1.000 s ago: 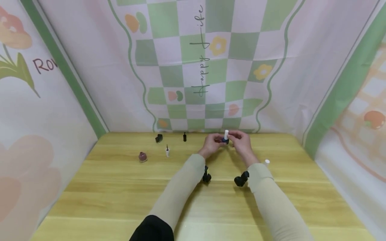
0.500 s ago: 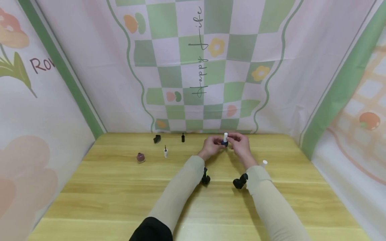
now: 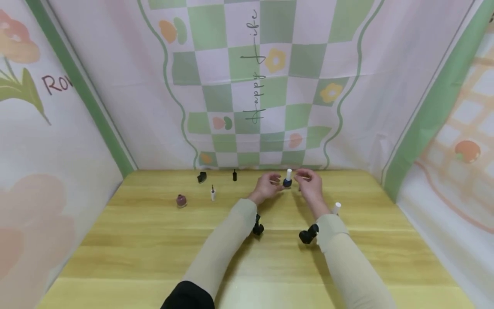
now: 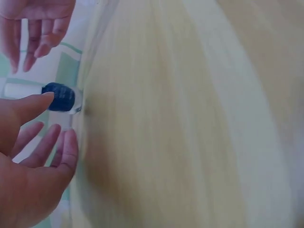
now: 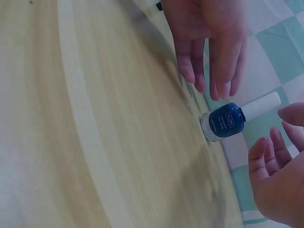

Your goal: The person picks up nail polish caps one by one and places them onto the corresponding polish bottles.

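A dark blue nail polish bottle (image 3: 287,183) with a tall white cap (image 3: 289,174) stands upright near the back of the table. My left hand (image 3: 267,186) is just left of it, fingers spread and slightly bent. To its right is my right hand (image 3: 310,185), fingers relaxed and holding nothing. Both wrist views show gaps around the bottle: in the right wrist view the bottle's label (image 5: 229,119) is visible between the hands, while in the left wrist view the left thumb (image 4: 40,102) overlaps the bottle (image 4: 61,97).
Left of the hands stand an uncapped mauve polish bottle (image 3: 181,201), a white brush cap (image 3: 213,194), a black brush cap (image 3: 234,175) and a small dark bottle (image 3: 202,177). Another white cap (image 3: 337,207) shows behind the right sleeve. A patterned curtain (image 3: 247,141) hangs at the table's back edge.
Both hands have let go of the blue nail polish bottle and its white cap. The left hand has moved a little left, the right hand slightly right, and the bottle stands between them.
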`<state>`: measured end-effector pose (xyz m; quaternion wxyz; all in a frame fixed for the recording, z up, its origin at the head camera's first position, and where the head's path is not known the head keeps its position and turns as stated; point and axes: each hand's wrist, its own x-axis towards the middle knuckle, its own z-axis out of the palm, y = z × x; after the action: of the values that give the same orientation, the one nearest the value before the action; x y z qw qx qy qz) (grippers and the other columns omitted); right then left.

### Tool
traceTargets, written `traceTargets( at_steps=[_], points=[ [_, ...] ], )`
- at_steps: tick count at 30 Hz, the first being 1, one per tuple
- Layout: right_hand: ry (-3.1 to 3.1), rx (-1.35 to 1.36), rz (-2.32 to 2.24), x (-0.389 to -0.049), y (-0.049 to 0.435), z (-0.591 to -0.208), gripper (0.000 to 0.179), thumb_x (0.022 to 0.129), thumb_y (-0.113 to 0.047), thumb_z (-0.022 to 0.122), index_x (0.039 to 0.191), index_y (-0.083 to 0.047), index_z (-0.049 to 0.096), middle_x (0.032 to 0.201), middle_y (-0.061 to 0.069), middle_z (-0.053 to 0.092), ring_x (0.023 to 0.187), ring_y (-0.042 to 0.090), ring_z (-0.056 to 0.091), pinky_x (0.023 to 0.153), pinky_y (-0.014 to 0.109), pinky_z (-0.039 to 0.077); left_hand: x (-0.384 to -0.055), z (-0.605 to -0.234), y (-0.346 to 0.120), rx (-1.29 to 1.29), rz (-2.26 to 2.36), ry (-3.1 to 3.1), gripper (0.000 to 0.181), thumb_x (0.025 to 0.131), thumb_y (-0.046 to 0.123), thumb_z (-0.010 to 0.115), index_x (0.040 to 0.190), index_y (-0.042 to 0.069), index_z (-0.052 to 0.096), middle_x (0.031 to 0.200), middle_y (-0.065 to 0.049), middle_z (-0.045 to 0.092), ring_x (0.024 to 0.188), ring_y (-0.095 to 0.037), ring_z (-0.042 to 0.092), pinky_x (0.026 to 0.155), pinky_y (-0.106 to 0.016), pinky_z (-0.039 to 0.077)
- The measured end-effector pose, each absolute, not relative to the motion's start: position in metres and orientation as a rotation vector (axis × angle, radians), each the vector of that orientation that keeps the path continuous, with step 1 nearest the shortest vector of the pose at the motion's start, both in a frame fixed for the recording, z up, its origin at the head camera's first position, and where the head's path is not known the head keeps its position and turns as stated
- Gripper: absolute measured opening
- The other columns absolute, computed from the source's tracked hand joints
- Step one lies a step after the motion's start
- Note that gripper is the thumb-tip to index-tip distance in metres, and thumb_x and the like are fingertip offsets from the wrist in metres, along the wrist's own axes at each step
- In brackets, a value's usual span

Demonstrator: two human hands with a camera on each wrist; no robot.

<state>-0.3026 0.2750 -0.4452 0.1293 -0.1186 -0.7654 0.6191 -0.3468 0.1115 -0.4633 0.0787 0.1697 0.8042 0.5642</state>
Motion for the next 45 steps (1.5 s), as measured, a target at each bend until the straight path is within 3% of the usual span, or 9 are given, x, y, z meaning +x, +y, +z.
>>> traceTargets(
  at_steps=[4, 8, 14, 24, 28, 36, 45],
  points=[
    [-2.273, -0.347, 1.777, -0.299, 0.271, -0.441, 0.036, 0.1, -0.01, 0.063, 0.135, -0.001, 0.059, 0.126, 0.014, 0.061, 0.102, 0.024, 0.059, 0.076, 0.03, 0.057, -0.344, -0.456, 0.099, 0.534, 1.583, 2.424, 0.052, 0.088, 0.005, 0.08, 0.135, -0.001, 0.059, 0.129, -0.019, 0.065, 0.117, -0.033, 0.065, 0.096, -0.036, 0.057],
    [-2.312, -0.329, 1.73, -0.299, 0.266, -0.436, 0.037, 0.099, -0.01, 0.063, 0.134, 0.0, 0.059, 0.125, 0.015, 0.06, 0.099, 0.019, 0.057, 0.072, 0.027, 0.056, -0.338, -0.443, 0.086, 0.582, 1.459, 2.446, 0.057, 0.09, 0.011, 0.079, 0.141, 0.002, 0.054, 0.136, -0.019, 0.061, 0.118, -0.035, 0.063, 0.094, -0.038, 0.058],
    [-2.361, -0.242, 1.668, -0.298, 0.254, -0.423, 0.038, 0.098, -0.012, 0.065, 0.134, -0.002, 0.06, 0.126, 0.017, 0.061, 0.1, 0.019, 0.057, 0.072, 0.023, 0.054, -0.33, -0.424, 0.063, 0.677, 1.347, 2.515, 0.057, 0.092, 0.017, 0.078, 0.142, 0.005, 0.054, 0.14, -0.018, 0.058, 0.115, -0.032, 0.064, 0.09, -0.033, 0.058],
    [-2.448, -0.091, 1.619, -0.281, 0.239, -0.414, 0.035, 0.1, -0.011, 0.064, 0.133, 0.0, 0.059, 0.125, 0.02, 0.06, 0.097, 0.019, 0.058, 0.074, 0.02, 0.051, -0.309, -0.415, 0.029, 0.78, 1.316, 2.494, 0.054, 0.095, 0.013, 0.074, 0.142, 0.0, 0.052, 0.142, -0.022, 0.055, 0.119, -0.037, 0.062, 0.097, -0.038, 0.056],
    [-2.498, -0.036, 1.595, -0.266, 0.238, -0.416, 0.034, 0.1, -0.011, 0.064, 0.132, 0.001, 0.058, 0.126, 0.021, 0.06, 0.103, 0.025, 0.059, 0.077, 0.019, 0.052, -0.295, -0.421, 0.021, 0.804, 1.322, 2.457, 0.052, 0.095, 0.014, 0.074, 0.141, 0.001, 0.053, 0.142, -0.022, 0.055, 0.121, -0.039, 0.06, 0.098, -0.039, 0.055],
    [-2.612, 0.124, 1.542, -0.25, 0.23, -0.414, 0.04, 0.102, -0.017, 0.064, 0.136, 0.001, 0.056, 0.131, 0.023, 0.059, 0.113, 0.032, 0.056, 0.08, 0.024, 0.052, -0.273, -0.429, -0.008, 0.851, 1.323, 2.437, 0.051, 0.097, 0.018, 0.073, 0.141, 0.0, 0.054, 0.141, -0.021, 0.057, 0.122, -0.039, 0.06, 0.101, -0.038, 0.053],
    [-2.727, 0.258, 1.549, -0.244, 0.216, -0.414, 0.045, 0.101, -0.02, 0.065, 0.141, -0.003, 0.053, 0.138, 0.022, 0.057, 0.12, 0.036, 0.056, 0.087, 0.038, 0.054, -0.256, -0.437, -0.049, 0.804, 1.329, 2.452, 0.051, 0.098, 0.022, 0.071, 0.142, 0.004, 0.055, 0.141, -0.017, 0.058, 0.118, -0.033, 0.061, 0.093, -0.036, 0.055]
  ],
)
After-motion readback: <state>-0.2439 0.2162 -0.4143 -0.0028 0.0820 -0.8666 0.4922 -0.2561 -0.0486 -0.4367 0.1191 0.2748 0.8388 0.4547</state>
